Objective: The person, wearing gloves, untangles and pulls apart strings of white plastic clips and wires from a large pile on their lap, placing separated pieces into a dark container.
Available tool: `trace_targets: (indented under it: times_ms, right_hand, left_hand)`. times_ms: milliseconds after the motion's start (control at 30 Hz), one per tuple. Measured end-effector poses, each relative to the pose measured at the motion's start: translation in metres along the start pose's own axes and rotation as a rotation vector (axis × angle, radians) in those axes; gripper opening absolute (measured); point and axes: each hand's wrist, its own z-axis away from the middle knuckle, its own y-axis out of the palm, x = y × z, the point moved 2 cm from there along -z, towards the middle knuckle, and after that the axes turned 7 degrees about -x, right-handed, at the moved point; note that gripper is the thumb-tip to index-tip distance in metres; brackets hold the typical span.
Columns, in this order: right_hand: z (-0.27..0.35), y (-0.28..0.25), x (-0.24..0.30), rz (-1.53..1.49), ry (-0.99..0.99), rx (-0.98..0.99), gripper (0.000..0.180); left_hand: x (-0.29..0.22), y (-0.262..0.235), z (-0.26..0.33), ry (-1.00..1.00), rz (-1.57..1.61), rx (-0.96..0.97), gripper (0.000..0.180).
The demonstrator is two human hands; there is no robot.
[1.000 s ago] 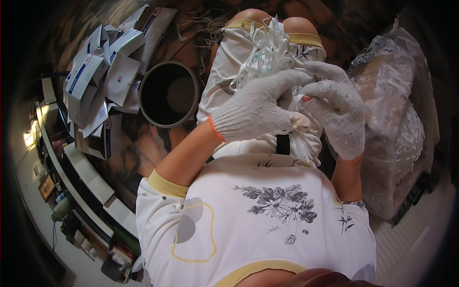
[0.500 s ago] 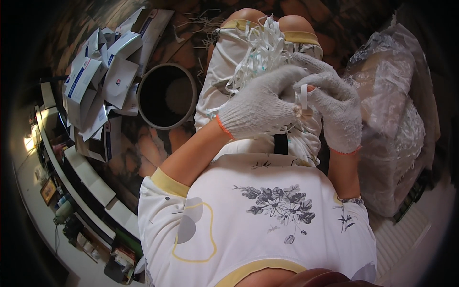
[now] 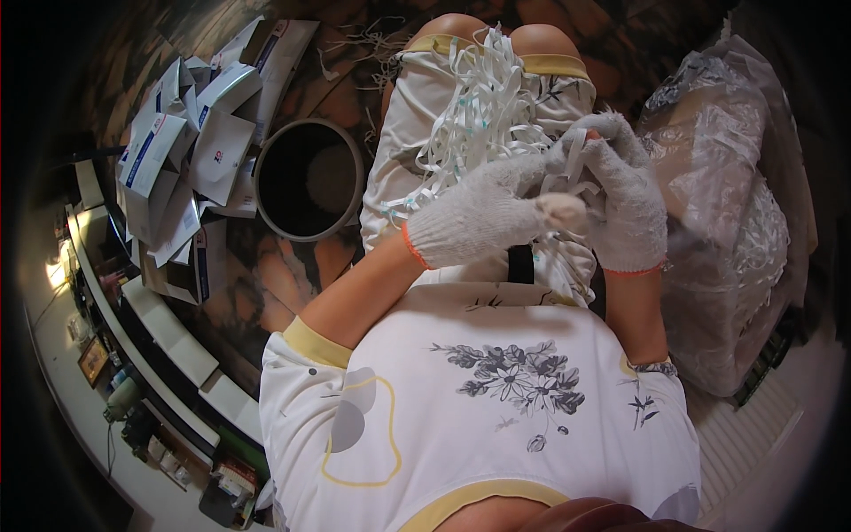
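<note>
Over the lap [image 3: 401,133], the gloved right hand [image 3: 628,199] pinches a white strip [image 3: 576,158] in its fingers; whether the left hand [image 3: 492,208] grips it too, I cannot tell. It looks light, limp, easily tangled, best held near an end. Alongside lies a strip heap [image 3: 492,102]; leftward, a round bin [image 3: 309,238].

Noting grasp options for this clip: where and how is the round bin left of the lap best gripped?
Likely by the bin's rim on the side nearest the lap, left hand from above: it opens upward, baring the edge, while white boxes crowd the other side.
</note>
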Motion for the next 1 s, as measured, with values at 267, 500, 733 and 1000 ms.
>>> trace_targets:
  times_ms: [267, 500, 733, 1000]
  right_hand:
    - [0.001, -0.016, 0.01, -0.088, 0.017, 0.058, 0.015]
    - [0.005, 0.009, 0.005, 0.323, -0.207, -0.039, 0.01]
    - [0.011, 0.008, 0.012, -0.034, 0.075, 0.013, 0.017]
    - [-0.002, -0.034, 0.048, -0.031, -0.247, -0.087, 0.02]
  left_hand:
    - [0.007, 0.0, -0.003, -0.064, -0.119, -0.089, 0.045]
    - [0.01, 0.0, -0.011, 0.183, -0.215, -0.273, 0.046]
    - [0.003, 0.006, -0.002, -0.104, 0.118, -0.097, 0.028]
    - [-0.009, 0.003, 0.011, 0.164, -0.422, 0.086, 0.025]
